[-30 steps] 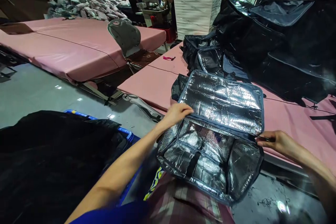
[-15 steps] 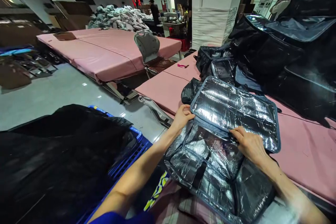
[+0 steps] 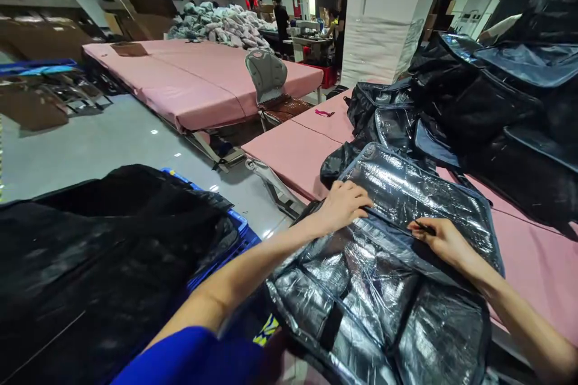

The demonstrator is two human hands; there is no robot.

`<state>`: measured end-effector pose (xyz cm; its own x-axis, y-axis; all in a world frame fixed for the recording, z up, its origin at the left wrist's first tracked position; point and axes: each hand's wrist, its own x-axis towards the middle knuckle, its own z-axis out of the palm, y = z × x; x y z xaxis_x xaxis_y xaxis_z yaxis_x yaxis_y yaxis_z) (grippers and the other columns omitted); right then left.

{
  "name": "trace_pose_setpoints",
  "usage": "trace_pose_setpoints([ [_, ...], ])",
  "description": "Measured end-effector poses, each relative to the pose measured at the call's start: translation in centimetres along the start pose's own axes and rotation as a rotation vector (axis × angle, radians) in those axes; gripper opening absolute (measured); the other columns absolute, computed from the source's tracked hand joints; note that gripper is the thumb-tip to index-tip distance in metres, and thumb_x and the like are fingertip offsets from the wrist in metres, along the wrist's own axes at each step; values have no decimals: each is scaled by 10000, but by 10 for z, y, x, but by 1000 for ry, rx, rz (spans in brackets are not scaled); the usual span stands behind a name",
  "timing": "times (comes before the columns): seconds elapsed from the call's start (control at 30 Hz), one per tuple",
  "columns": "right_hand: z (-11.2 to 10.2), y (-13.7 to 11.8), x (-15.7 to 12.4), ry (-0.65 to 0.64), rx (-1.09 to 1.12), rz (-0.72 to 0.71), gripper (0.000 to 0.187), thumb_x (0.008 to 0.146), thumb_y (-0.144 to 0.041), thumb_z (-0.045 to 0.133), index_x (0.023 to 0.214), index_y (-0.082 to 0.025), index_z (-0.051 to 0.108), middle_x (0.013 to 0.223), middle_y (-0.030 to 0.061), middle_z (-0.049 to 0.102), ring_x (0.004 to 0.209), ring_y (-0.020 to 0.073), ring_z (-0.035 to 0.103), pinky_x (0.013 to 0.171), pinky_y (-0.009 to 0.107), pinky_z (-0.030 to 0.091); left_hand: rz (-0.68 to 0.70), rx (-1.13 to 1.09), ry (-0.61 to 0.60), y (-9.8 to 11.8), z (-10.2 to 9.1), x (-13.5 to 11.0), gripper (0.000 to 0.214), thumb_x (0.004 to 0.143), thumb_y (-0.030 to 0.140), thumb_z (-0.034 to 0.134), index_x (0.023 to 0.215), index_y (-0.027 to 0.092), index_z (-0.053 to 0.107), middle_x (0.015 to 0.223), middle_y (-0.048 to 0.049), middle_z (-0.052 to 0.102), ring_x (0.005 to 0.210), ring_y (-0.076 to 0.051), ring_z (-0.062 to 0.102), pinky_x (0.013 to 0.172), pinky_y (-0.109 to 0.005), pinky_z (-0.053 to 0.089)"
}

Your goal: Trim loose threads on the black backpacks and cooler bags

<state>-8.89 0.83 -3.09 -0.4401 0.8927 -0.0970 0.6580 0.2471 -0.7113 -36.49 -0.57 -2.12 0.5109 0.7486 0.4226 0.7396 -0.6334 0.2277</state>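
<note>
Left hand [image 3: 344,204]: fingers curled over the hinge edge of the foil-lined cooler bag [image 3: 379,289]. Right hand [image 3: 445,240]: fingers pinched on a small dark item, apparently the zipper pull. Bag spread open at the pink counter [image 3: 293,153] edge. Seam best kept taut while worked.

The right hand [image 3: 445,240] has moved inward along the bag's [image 3: 383,295] seam — the lid [image 3: 424,198] has dropped lower.
</note>
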Motion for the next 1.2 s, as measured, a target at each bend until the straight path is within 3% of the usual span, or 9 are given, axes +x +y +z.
trace_pose_setpoints([
  [0.1, -7, 0, 6, -16, 26, 43, 339, 666, -475, 576, 758, -161, 665, 755, 52, 676, 718, 221, 607, 681, 333, 470, 125, 25, -90, -7, 12, 19, 193, 876, 345, 512, 935, 213, 639, 953, -38, 616, 877, -174, 477, 772, -323, 318],
  [0.2, -14, -3, 5, -11, 59, 73, 392, 654, -536, 614, 751, -160, 671, 712, 50, 664, 661, 202, 593, 604, 304, 468, 195, -29, -180, -12, 11, 39, 161, 871, 274, 511, 856, 198, 652, 860, -35, 616, 800, -157, 487, 674, -283, 319],
  [0.37, -11, 2, 9, -1, 61, 54, 454, 640, -608, 616, 742, -171, 680, 713, 56, 674, 669, 216, 606, 606, 316, 483, -85, -296, -529, -24, 12, 74, 68, 734, 189, 626, 685, 185, 672, 699, 16, 638, 662, -112, 531, 600, -234, 325],
  [0.47, -7, 8, 11, -6, 32, 48, 436, 662, -576, 603, 805, -172, 688, 812, 68, 693, 759, 237, 626, 696, 335, 486, -147, -406, -671, -33, 16, 87, 48, 663, 147, 658, 633, 173, 685, 626, 21, 633, 627, -107, 539, 610, -223, 348],
  [0.57, -5, 9, 9, 4, -40, 34, 409, 710, -554, 556, 833, -183, 677, 845, 62, 693, 792, 238, 631, 719, 331, 478, -165, -459, -674, -39, 20, 89, 60, 639, 126, 652, 616, 166, 690, 609, 18, 635, 609, -109, 538, 608, -224, 357],
  [0.67, -1, -1, 3, 128, -301, -7, 431, 743, -576, 535, 954, -220, 656, 878, 39, 688, 728, 223, 626, 643, 324, 456, -156, -440, -659, -40, 21, 87, 57, 639, 138, 646, 624, 166, 694, 616, 15, 638, 609, -112, 540, 615, -225, 363],
  [0.77, 8, -19, 0, 303, -670, -165, 433, 843, -533, 450, 1115, -229, 596, 919, 45, 667, 746, 212, 600, 596, 303, 389, -124, -385, -654, -40, 20, 86, 71, 659, 171, 630, 662, 168, 700, 645, 7, 645, 634, -120, 550, 614, -227, 364],
  [0.93, 21, -38, 4, 421, -1139, -456, 285, 920, -284, 403, 1076, -185, 619, 822, 57, 648, 717, 176, 515, 643, 322, 292, -117, -317, -665, -36, 18, 86, 113, 660, 202, 611, 711, 165, 705, 690, -6, 658, 669, -134, 559, 589, -222, 359],
  [1.2, 27, -45, 4, 601, -1313, -682, 230, 853, -86, 477, 1000, -151, 642, 677, 26, 588, 621, 142, 396, 589, 318, 230, -140, -281, -687, -31, 12, 85, 143, 683, 214, 593, 764, 167, 701, 740, -3, 669, 716, -123, 571, 601, -197, 361],
])
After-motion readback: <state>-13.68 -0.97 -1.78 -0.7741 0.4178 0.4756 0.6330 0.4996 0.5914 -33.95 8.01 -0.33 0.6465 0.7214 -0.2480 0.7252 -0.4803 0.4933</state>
